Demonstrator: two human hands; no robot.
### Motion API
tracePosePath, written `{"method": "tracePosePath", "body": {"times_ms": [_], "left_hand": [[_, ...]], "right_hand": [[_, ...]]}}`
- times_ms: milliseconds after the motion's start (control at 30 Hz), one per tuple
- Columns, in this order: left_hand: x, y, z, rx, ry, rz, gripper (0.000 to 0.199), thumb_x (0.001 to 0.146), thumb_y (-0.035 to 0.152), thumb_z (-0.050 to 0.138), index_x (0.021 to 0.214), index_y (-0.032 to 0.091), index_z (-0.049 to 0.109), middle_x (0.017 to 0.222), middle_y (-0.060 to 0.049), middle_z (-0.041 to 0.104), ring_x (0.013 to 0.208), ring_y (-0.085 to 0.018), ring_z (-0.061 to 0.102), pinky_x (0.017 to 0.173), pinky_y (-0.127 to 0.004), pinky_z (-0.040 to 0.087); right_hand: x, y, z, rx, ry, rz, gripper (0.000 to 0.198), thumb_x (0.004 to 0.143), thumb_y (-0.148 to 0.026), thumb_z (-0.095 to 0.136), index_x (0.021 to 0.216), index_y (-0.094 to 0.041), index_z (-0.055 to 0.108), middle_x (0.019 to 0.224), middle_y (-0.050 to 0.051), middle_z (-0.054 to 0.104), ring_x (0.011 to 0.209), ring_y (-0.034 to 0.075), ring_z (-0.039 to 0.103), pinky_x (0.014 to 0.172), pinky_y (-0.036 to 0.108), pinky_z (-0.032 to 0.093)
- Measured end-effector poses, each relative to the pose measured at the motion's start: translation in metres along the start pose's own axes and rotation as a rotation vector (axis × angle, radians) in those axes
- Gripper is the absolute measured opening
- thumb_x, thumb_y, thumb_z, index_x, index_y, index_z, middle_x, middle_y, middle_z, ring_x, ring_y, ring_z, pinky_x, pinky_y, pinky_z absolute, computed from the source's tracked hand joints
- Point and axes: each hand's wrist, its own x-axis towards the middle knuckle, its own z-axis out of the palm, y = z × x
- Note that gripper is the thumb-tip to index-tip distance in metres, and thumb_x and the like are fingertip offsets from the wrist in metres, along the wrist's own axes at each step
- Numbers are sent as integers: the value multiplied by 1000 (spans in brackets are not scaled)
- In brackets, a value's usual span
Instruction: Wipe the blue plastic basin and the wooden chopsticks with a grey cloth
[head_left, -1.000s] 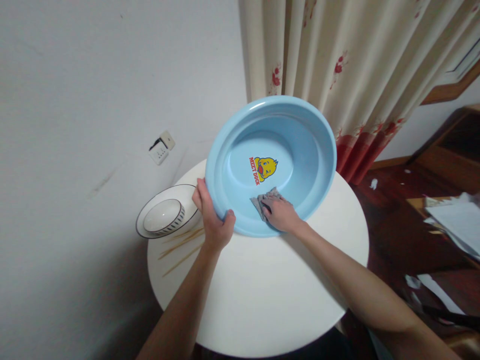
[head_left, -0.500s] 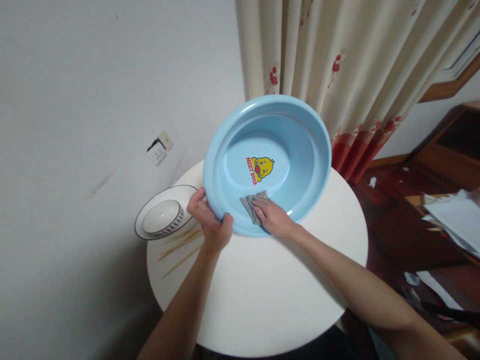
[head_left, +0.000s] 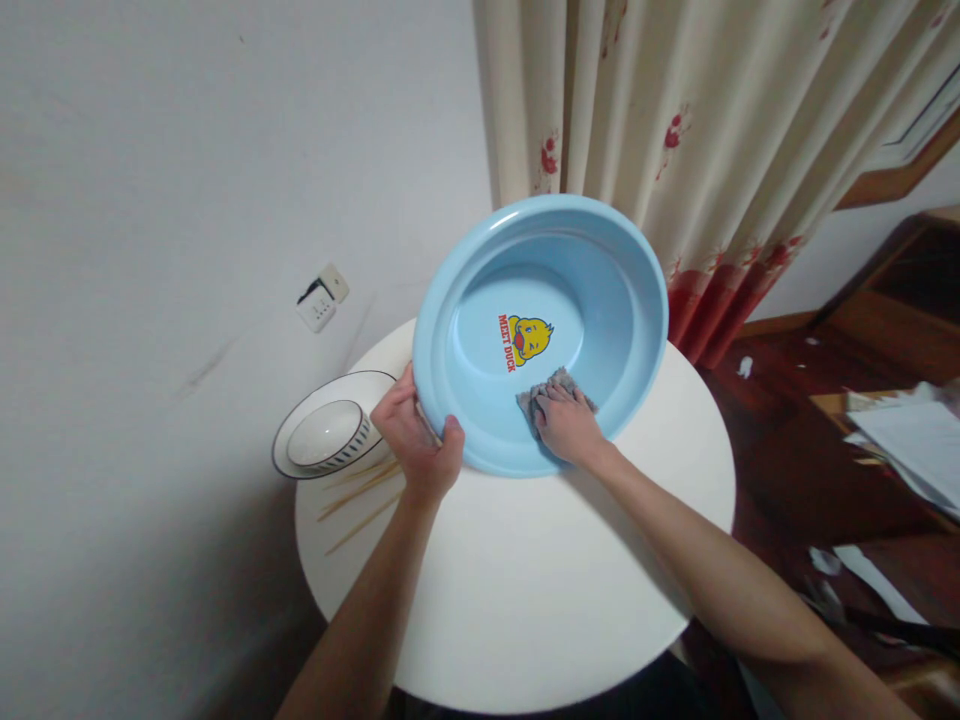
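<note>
A light blue plastic basin [head_left: 480, 420] with a yellow duck print on its bottom is tilted so that its inside faces me. My left hand [head_left: 421, 435] grips the rim at its lower left, thumb on the inner side and fingers behind. Against the lower inner wall, my right hand [head_left: 568, 422] presses a grey cloth [head_left: 559, 385], its fingers closed over it. Left of the basin, a small white bowl [head_left: 326, 432] sits in a larger white dish [head_left: 382, 385] with a dark rim. Several chopsticks [head_left: 360, 492] lie on the table beside them.
Everything stands on a round white table [head_left: 525, 600]. A wall with a socket [head_left: 316, 308] rises at the left, and a cream and red curtain [head_left: 622, 110] hangs behind. Papers [head_left: 911, 440] lie on furniture at the right.
My right hand has slid the grey cloth to the right along the basin's inner wall. My left hand keeps its hold on the rim, and the basin has barely shifted.
</note>
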Motion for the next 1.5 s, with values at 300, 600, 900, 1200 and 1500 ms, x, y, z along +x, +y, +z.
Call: {"method": "tracePosePath", "body": {"times_ms": [300,600,900,1200,1500], "left_hand": [[-8,-6,-13,66,-56,-126,88,86,65,66,155,19,35,153,-20,45,149,-39,42,124,-54,35],[-15,-3,-8,179,-37,-117,94,75,43,74,155,23,27,157,-17,35,147,-36,40,124,-51,32],[-14,-4,-5,80,-49,-82,82,78,36,69,148,25,29,146,-15,46,133,-32,52,119,-52,38],[-15,-7,-10,121,-78,-169,84,89,44,69,160,19,32,159,-19,41,152,-35,39,125,-49,34],[-1,7,-9,352,-23,-182,91,79,27,70,163,22,33,158,-15,46,146,-36,41,125,-53,29]], "right_hand": [[-2,-8,0,250,9,-267,41,108,-29,39,139,-18,63,153,12,60,147,25,50,123,46,37],[-4,-14,7,462,37,-449,54,111,-42,33,155,-17,50,161,12,50,152,24,44,126,45,35],[0,13,-12,3,-15,-42,40,104,-22,45,139,-16,63,157,14,55,152,32,42,126,57,28],[-3,-7,0,85,16,-110,41,107,-25,40,143,-17,59,157,13,56,150,29,45,125,52,32],[-7,-21,9,372,45,-380,53,109,-36,36,156,-15,48,164,11,46,153,22,42,128,41,31]]}}
